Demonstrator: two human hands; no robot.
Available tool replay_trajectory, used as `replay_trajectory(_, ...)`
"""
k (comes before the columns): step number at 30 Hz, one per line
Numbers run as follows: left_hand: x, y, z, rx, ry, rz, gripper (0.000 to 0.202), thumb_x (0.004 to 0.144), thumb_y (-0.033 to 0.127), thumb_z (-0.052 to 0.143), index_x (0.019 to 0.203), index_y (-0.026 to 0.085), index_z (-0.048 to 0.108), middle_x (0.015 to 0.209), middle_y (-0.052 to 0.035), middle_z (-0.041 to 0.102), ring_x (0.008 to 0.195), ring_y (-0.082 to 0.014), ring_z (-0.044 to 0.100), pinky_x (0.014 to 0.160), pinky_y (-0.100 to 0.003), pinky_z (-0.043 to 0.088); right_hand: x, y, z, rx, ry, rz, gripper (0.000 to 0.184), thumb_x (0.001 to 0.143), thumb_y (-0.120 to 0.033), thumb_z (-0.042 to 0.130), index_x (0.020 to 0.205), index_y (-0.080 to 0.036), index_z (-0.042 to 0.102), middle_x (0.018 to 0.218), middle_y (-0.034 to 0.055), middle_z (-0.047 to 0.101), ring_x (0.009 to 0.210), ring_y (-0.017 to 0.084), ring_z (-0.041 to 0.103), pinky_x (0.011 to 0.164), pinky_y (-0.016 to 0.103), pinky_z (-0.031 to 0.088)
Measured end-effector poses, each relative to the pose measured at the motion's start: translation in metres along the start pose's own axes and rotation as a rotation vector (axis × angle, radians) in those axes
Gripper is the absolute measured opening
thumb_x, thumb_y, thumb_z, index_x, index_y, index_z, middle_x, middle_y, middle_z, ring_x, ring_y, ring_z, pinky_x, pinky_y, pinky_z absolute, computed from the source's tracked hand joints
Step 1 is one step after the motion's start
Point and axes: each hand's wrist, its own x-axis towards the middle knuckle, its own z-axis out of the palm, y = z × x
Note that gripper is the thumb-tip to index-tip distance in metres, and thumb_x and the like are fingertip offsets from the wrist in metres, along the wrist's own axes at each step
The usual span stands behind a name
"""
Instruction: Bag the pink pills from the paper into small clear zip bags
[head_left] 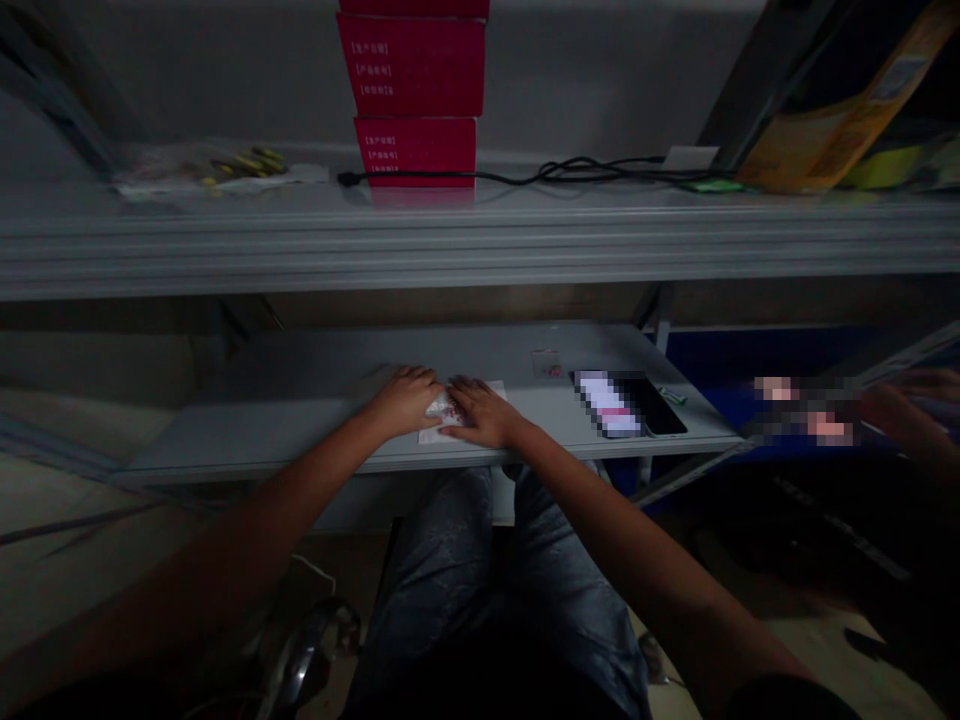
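A small clear bag with reddish bits in it lies over a white sheet near the front edge of the lower shelf. At its left edge is my left hand, fingers curled and closed on the bag. My right hand rests flat across the right part of the bag and sheet, its fingers stretched out and apart. Both hands hide much of the bag. Farther right lies a second small clear bag with reddish bits, apart from my hands.
Right of the second bag are a phone with a lit, pixelated screen, a dark phone-like slab and a green-white wrapper. The upper shelf carries red boxes, a black cable and a plastic bag. Another person is at the right.
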Motion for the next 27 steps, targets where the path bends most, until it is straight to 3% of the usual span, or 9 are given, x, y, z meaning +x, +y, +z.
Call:
replay_trajectory(5,-0.003,0.001,-0.006,0.06,-0.006,0.022,0.032,0.087,0.039,0.066,0.108,0.015,0.07,0.106,-0.0135,0.067,0.104,-0.0316,0.059,0.096,-0.043,0.041,0.0,0.003,0.003,-0.025,0.012,0.001,0.088,0.092,-0.073,0.048,0.152,-0.008,0.04,0.155,0.0217,0.042,0.149,0.034,0.029,0.122,0.051,0.02)
replay_trajectory(9,-0.006,0.001,-0.013,-0.071,0.017,-0.036,0.032,0.086,0.038,0.068,0.111,0.018,0.07,0.107,-0.0121,0.068,0.104,-0.0303,0.06,0.096,-0.043,0.043,0.0,0.004,0.005,-0.009,0.03,-0.001,0.088,0.091,-0.074,0.048,0.152,-0.011,0.041,0.156,0.0203,0.042,0.149,0.034,0.03,0.121,0.052,0.022)
replay_trajectory(13,-0.006,-0.007,-0.013,-0.532,0.104,-0.144,0.026,0.086,0.039,0.066,0.104,0.021,0.073,0.108,-0.0099,0.071,0.106,-0.0292,0.062,0.097,-0.04,0.045,0.0,0.001,0.001,-0.006,0.039,-0.004,0.084,0.092,-0.072,0.049,0.15,-0.012,0.044,0.155,0.0194,0.043,0.149,0.035,0.029,0.12,0.052,0.024)
replay_trajectory(17,-0.009,-0.016,-0.008,-1.221,0.231,-0.458,0.027,0.088,0.042,0.06,0.1,0.021,0.071,0.101,-0.0085,0.073,0.097,-0.026,0.067,0.09,-0.037,0.051,-0.001,-0.003,-0.005,-0.017,0.032,-0.001,0.082,0.092,-0.07,0.05,0.148,-0.011,0.046,0.155,0.0198,0.043,0.149,0.034,0.03,0.121,0.051,0.023)
replay_trajectory(20,-0.015,-0.018,-0.009,-1.662,0.227,-0.642,0.032,0.092,0.044,0.054,0.105,0.018,0.068,0.089,-0.0085,0.072,0.085,-0.0236,0.068,0.079,-0.038,0.056,-0.002,-0.005,-0.007,-0.017,0.034,-0.001,0.08,0.092,-0.069,0.052,0.147,-0.011,0.047,0.155,0.0203,0.043,0.148,0.034,0.031,0.121,0.051,0.024)
replay_trajectory(24,-0.023,-0.021,-0.018,-1.868,0.203,-0.652,0.037,0.096,0.048,0.05,0.108,0.016,0.065,0.085,-0.0096,0.071,0.079,-0.0236,0.068,0.071,-0.04,0.059,-0.002,-0.005,-0.007,-0.002,0.056,0.003,0.078,0.092,-0.068,0.055,0.145,-0.011,0.049,0.153,0.0207,0.045,0.148,0.034,0.031,0.12,0.05,0.027)
replay_trajectory(27,-0.026,-0.035,-0.023,-1.747,0.264,-0.639,0.036,0.097,0.048,0.048,0.11,0.018,0.063,0.086,-0.0086,0.071,0.077,-0.0228,0.068,0.07,-0.038,0.058,-0.003,-0.004,-0.006,0.033,0.096,0.005,0.074,0.09,-0.066,0.059,0.141,-0.013,0.052,0.152,0.0201,0.046,0.147,0.034,0.034,0.118,0.051,0.03)
